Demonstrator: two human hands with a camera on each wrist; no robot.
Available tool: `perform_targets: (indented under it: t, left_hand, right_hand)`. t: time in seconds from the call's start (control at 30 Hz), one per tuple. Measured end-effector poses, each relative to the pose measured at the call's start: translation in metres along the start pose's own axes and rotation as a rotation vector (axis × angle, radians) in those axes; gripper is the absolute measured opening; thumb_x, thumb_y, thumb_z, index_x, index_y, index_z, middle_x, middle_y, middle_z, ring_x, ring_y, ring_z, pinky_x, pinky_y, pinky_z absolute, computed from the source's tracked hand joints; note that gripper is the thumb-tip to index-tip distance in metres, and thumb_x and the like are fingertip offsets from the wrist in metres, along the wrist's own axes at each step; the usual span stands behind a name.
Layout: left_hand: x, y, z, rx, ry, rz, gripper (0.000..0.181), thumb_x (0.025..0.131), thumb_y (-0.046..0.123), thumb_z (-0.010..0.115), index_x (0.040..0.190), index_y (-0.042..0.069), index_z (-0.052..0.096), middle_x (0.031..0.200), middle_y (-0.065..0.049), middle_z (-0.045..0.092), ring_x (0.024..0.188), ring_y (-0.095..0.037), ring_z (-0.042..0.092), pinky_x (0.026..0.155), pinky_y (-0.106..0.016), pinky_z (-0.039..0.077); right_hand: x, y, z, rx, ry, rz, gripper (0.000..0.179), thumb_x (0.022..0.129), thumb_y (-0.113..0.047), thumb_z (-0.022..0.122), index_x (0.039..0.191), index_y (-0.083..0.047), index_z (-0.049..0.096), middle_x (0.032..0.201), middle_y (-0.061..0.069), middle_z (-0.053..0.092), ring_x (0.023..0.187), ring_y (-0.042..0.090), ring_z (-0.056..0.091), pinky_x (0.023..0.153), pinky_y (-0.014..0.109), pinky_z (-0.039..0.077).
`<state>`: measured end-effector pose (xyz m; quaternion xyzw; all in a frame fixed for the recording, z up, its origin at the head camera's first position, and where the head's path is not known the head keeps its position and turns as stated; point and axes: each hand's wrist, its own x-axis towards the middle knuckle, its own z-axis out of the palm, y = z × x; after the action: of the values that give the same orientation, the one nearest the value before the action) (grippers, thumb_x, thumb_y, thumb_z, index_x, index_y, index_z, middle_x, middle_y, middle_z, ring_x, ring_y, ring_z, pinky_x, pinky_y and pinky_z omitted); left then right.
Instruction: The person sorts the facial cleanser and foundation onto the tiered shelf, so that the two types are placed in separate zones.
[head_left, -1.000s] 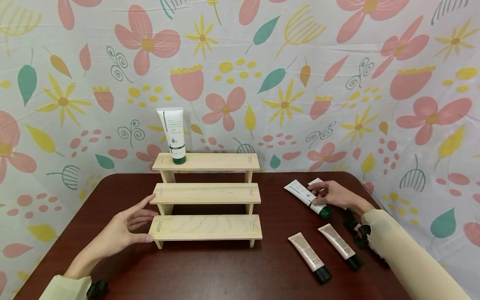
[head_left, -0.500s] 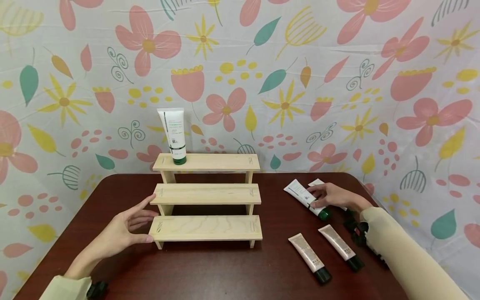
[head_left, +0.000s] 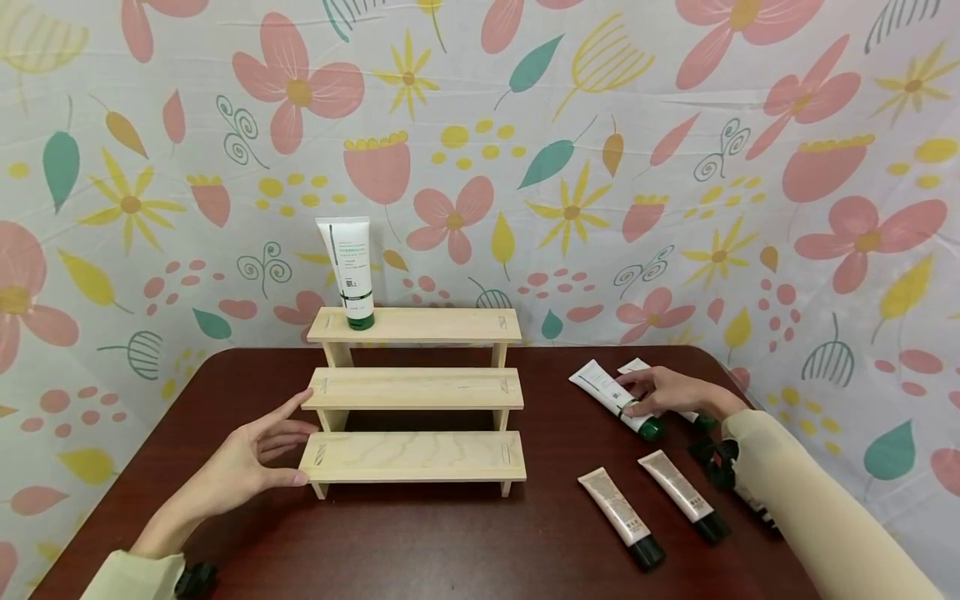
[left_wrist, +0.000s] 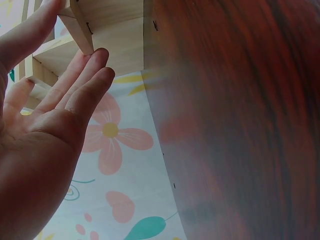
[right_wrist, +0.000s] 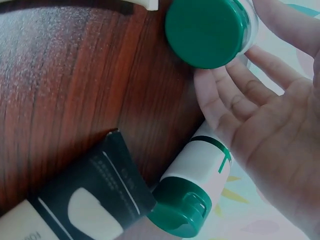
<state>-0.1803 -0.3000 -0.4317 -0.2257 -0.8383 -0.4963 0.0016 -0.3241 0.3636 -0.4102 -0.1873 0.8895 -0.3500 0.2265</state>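
Observation:
My right hand [head_left: 663,393] grips a white squeeze tube with a green cap [head_left: 609,395] lying on the table, thumb on the near side and fingers on the far side. The green cap [right_wrist: 202,32] faces the camera in the right wrist view. Behind that hand is a second white tube [right_wrist: 197,165] with a green cap, partly covered in the head view. My left hand [head_left: 238,462] touches the left ends of a three-step wooden display shelf [head_left: 412,387], index finger at the middle step, thumb at the lowest. Another white tube [head_left: 350,271] stands cap-down on the top step, at the left.
Two beige tubes with black caps, a left one [head_left: 618,512] and a right one [head_left: 681,492], lie at the front right. A black flat-ended package [right_wrist: 95,190] with white print lies by the right wrist. Patterned cloth [head_left: 480,167] hangs behind the dark wooden table [head_left: 420,542].
The right hand has shifted very slightly over the white tube, with its fingers closer about it. The left hand and the shelf hold still.

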Motion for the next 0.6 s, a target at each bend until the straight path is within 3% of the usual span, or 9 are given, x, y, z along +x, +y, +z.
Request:
perform_targets:
  t: [0.23,0.6]
  left_hand:
    - [0.0009,0.0006,-0.0001,-0.002,-0.003,-0.001,0.108,0.08,0.009,0.093,0.168,0.019,0.032,0.133,-0.019,0.065,0.121,-0.02,0.066,0.099,-0.023,0.053]
    - [0.0003,0.0009,0.0001,0.003,-0.001,0.003,0.108,0.08,0.01,0.093,0.168,0.019,0.031,0.132,-0.02,0.065,0.121,-0.02,0.066,0.099,-0.023,0.053]
  right_hand:
    - [-0.0027,-0.0007,-0.0003,-0.014,-0.025,0.008,0.079,0.096,-0.016,0.079,0.156,0.013,0.036,0.121,0.02,0.06,0.091,0.025,0.062,0.072,0.044,0.058]
    - [-0.0015,-0.0056,-0.0005,-0.046,-0.037,0.015,0.077,0.097,-0.02,0.078,0.158,0.007,0.04,0.125,0.021,0.06,0.097,0.025,0.061,0.072,0.043,0.056]
